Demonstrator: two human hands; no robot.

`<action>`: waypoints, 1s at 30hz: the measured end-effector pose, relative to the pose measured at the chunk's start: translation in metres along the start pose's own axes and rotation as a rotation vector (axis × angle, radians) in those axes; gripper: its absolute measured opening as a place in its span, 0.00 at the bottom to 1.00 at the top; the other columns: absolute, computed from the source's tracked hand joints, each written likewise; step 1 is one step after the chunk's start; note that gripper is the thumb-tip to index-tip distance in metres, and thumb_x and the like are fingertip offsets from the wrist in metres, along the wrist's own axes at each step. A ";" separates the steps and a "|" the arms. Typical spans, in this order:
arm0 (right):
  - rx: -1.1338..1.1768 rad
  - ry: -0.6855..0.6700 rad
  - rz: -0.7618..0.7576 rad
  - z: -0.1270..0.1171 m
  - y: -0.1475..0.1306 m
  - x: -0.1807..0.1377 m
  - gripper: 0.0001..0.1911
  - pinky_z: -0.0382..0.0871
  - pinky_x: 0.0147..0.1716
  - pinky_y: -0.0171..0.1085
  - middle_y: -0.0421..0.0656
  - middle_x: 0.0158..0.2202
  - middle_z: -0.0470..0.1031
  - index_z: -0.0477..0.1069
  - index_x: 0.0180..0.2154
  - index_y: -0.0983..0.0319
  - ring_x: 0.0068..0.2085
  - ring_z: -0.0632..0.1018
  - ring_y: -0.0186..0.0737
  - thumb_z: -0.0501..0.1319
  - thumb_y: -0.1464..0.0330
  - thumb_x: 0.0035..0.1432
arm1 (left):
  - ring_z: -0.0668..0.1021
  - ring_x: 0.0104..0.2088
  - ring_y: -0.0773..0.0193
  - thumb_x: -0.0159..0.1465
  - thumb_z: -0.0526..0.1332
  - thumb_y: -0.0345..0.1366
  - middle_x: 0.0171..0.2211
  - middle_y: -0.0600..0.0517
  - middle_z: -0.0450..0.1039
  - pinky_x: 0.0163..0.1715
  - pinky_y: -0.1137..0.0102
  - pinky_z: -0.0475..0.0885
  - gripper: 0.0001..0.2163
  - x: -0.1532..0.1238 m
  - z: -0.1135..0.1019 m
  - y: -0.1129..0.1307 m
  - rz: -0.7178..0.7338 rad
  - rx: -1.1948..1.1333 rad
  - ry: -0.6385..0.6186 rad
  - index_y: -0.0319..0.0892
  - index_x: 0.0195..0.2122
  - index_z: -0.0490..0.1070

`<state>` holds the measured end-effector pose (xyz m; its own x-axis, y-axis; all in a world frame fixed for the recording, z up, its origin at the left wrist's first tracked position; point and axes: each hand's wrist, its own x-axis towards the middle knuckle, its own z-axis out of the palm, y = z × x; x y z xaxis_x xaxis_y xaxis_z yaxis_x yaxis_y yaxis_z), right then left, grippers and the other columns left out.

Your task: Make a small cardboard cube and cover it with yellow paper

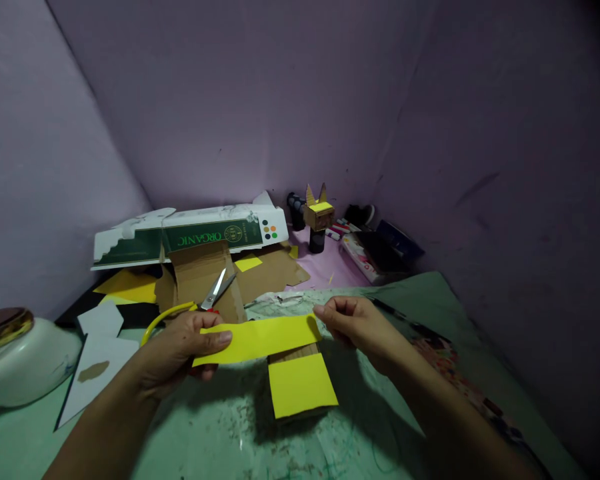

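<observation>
Yellow strip: a long yellow paper strip [260, 337] is held just above the green table [220, 427], near its middle; its long axis runs left to right, the right end a little higher and farther from the camera than the left.
Left hand: the left hand [180, 347] is closed on the strip's left end, thumb lying flat on top and the fingers tucked beneath.
Right hand: the right hand [360, 323] pinches the strip's right end between thumb and fingertips, the other fingers curled.
Box: a small cardboard box [300, 383] with a yellow top sits on the table directly under the strip (a brown band of its far edge shows just below the strip).
Scissors: scissors [215, 293] with a yellow handle lie behind the left hand, blades pointing away and to the right, on brown cardboard [260, 273].
Carton: a long white and green carton [190, 233] reading "ORGANIC" lies along the far wall.
White bowl: a white bowl [25, 363] sits at the left edge, beside white paper sheets [97, 367].
</observation>
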<state>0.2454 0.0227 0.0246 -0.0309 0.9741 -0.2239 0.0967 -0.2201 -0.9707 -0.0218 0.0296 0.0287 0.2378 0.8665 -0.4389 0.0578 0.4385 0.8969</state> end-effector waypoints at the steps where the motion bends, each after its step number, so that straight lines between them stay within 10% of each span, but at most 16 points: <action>1: 0.004 0.014 0.004 -0.001 0.000 0.001 0.19 0.45 0.15 0.30 0.33 0.14 0.61 0.63 0.17 0.60 0.16 0.58 0.26 0.67 0.55 0.43 | 0.67 0.14 0.74 0.40 0.75 0.41 0.18 0.52 0.70 0.10 0.80 0.61 0.15 0.001 -0.001 -0.001 -0.005 -0.008 -0.012 0.38 0.20 0.71; 6: -0.029 -0.047 0.088 -0.008 -0.002 0.003 0.14 0.47 0.15 0.30 0.40 0.22 0.72 0.72 0.22 0.64 0.17 0.64 0.26 0.67 0.59 0.47 | 0.67 0.14 0.75 0.40 0.75 0.43 0.19 0.53 0.71 0.10 0.81 0.61 0.17 0.003 -0.002 -0.001 -0.032 -0.010 -0.050 0.37 0.21 0.71; 30: -0.042 -0.208 0.082 -0.005 0.008 0.002 0.13 0.42 0.17 0.33 0.32 0.12 0.57 0.66 0.15 0.61 0.16 0.54 0.25 0.67 0.64 0.40 | 0.67 0.13 0.74 0.40 0.73 0.45 0.14 0.55 0.70 0.09 0.80 0.64 0.17 -0.002 -0.004 0.009 -0.062 0.182 -0.055 0.38 0.19 0.70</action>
<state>0.2515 0.0233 0.0172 -0.2257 0.9204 -0.3193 0.1489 -0.2913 -0.9450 -0.0253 0.0329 0.0375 0.2804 0.8225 -0.4948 0.2474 0.4362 0.8652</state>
